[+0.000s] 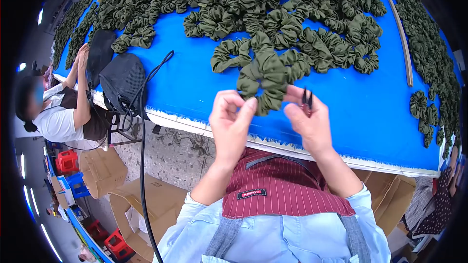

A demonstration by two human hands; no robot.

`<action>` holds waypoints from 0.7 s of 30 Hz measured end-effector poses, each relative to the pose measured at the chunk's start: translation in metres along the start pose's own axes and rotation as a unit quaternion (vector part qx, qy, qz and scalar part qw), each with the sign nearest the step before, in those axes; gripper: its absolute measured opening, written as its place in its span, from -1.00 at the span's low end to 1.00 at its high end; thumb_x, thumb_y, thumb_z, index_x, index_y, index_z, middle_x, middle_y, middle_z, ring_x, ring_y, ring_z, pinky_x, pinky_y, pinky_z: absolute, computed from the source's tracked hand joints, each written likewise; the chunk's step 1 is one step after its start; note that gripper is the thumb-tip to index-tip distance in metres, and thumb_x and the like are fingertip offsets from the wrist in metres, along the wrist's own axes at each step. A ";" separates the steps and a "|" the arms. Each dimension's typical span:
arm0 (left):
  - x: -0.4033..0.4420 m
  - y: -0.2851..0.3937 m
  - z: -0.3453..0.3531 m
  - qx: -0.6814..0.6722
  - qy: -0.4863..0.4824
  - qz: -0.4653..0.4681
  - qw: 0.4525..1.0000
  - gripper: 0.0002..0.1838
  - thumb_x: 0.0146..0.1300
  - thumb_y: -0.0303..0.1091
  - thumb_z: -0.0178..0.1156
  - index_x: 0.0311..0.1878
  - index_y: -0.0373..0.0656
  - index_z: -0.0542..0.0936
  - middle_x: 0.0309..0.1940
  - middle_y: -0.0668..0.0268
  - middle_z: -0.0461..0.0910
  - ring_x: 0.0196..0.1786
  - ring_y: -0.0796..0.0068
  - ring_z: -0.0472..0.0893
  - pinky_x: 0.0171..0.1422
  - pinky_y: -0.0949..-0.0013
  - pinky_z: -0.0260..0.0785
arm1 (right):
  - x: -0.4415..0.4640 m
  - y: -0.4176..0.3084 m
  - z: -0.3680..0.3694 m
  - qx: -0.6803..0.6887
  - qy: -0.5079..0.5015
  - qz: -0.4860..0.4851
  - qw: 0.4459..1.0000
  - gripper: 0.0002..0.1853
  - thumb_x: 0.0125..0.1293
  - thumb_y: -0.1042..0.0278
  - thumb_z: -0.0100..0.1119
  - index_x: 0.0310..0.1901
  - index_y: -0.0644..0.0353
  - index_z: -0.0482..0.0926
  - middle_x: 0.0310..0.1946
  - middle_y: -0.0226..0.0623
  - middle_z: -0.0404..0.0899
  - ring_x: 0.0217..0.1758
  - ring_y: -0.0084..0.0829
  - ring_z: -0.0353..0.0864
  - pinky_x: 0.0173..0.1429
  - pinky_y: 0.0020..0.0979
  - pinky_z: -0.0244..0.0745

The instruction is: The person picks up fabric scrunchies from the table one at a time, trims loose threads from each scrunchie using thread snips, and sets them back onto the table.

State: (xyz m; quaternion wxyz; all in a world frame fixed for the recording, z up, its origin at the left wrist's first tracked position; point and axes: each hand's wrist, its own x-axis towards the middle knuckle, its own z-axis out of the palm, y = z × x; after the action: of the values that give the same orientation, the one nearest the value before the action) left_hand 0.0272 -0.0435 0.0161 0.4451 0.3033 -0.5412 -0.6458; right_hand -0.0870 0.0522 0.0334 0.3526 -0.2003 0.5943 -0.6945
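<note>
A dark green scrunchie (263, 74) is held up over the near part of the blue-covered table (190, 83). My left hand (229, 122) pinches its lower left edge between thumb and fingers. My right hand (312, 125) is closed around a small pair of thread snips (307, 101), their dark tips pointing up. The right index finger reaches to the scrunchie's right side; whether it grips the cloth I cannot tell. Just beyond, more scrunchies (317, 51) of the same green lie at the front of a large heap (234, 0).
Black mesh bags (124, 80) and a black cable (143, 165) are at the left table edge. A wooden strip (397, 29) separates the heap from another pile (429, 48) on the right. Cardboard boxes (146, 204) stand below. A co-worker (61, 112) sits at left.
</note>
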 end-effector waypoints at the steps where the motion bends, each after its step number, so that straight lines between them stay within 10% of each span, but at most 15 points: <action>1: -0.008 -0.002 0.002 -0.003 -0.002 -0.003 1.000 -0.83 0.06 -0.54 0.23 -0.38 -0.19 0.40 -0.29 0.31 0.38 -0.33 0.61 0.41 -0.31 0.61 0.30 | -0.001 0.002 0.005 0.012 -0.007 -0.015 1.000 -0.80 0.17 0.47 0.17 -0.16 0.30 0.54 -0.34 -0.29 0.62 -0.42 -0.67 0.49 -0.32 -0.72 0.38; 4: -0.020 -0.006 0.004 0.146 -0.108 0.045 0.982 -0.84 0.13 -0.54 0.18 -0.29 -0.20 0.38 -0.23 0.28 0.36 -0.28 0.60 0.41 -0.20 0.60 0.32 | -0.002 0.002 0.005 0.032 -0.020 -0.044 0.998 -0.78 0.16 0.48 0.19 -0.15 0.29 0.53 -0.34 -0.29 0.61 -0.37 -0.63 0.52 -0.26 -0.70 0.41; 13: 0.016 0.025 0.023 -0.245 -0.136 -0.180 0.943 -0.80 0.19 -0.49 0.13 -0.12 -0.25 0.41 -0.13 0.21 0.44 -0.18 0.55 0.48 -0.04 0.55 0.33 | -0.003 -0.019 -0.030 0.090 -0.096 0.036 0.991 -0.74 0.19 0.36 0.19 -0.11 0.27 0.50 -0.44 -0.35 0.56 -0.53 -0.67 0.40 -0.49 -0.70 0.31; 21: 0.006 0.016 0.037 -0.233 -0.158 -0.177 0.943 -0.74 0.22 -0.46 0.08 -0.03 -0.29 0.42 -0.22 0.22 0.52 -0.24 0.51 0.51 -0.11 0.50 0.39 | -0.005 -0.010 -0.030 0.157 -0.073 0.037 0.984 -0.74 0.23 0.34 0.16 -0.09 0.27 0.49 -0.44 -0.35 0.54 -0.65 -0.75 0.21 -0.67 -0.71 0.06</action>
State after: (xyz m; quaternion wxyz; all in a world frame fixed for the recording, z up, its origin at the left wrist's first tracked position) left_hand -0.0036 -0.0332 0.0411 0.2906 0.1757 -0.3769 -0.8618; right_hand -0.1068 0.0769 0.0375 0.4473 -0.1710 0.4577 -0.7491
